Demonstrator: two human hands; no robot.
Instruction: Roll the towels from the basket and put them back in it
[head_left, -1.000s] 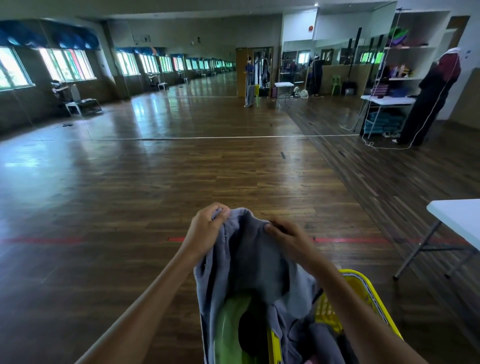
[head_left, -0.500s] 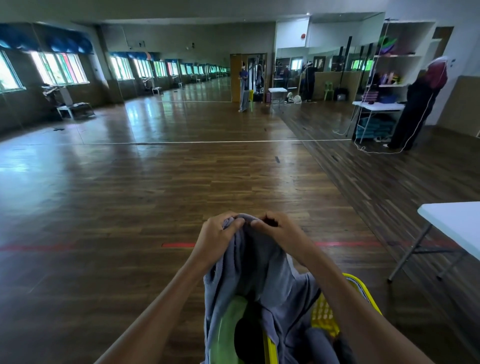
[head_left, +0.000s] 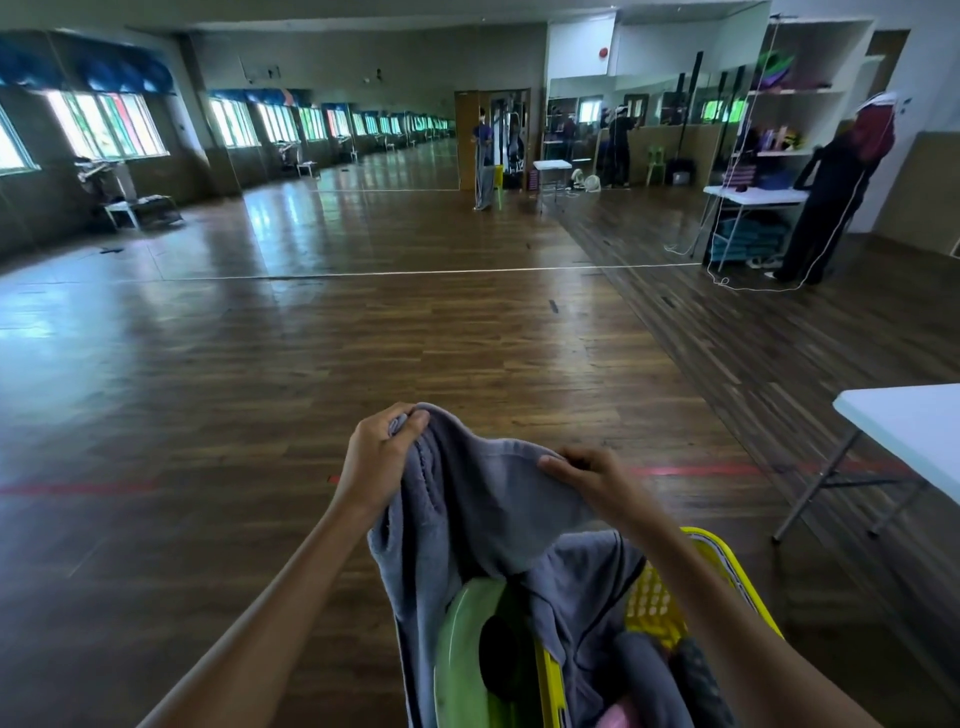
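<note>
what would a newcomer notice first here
At bottom centre, a left hand and a right hand grip the top edge of a grey towel, holding it up above a yellow plastic basket. Behind them a glossy wooden floor stretches across a large hall. A white folding table juts in at the right edge.

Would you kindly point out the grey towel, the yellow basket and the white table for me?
grey towel (head_left: 483, 499), head view, on the draped cloth's upper middle.
yellow basket (head_left: 654, 608), head view, on its perforated side wall.
white table (head_left: 919, 436), head view, on its bare top.
</note>
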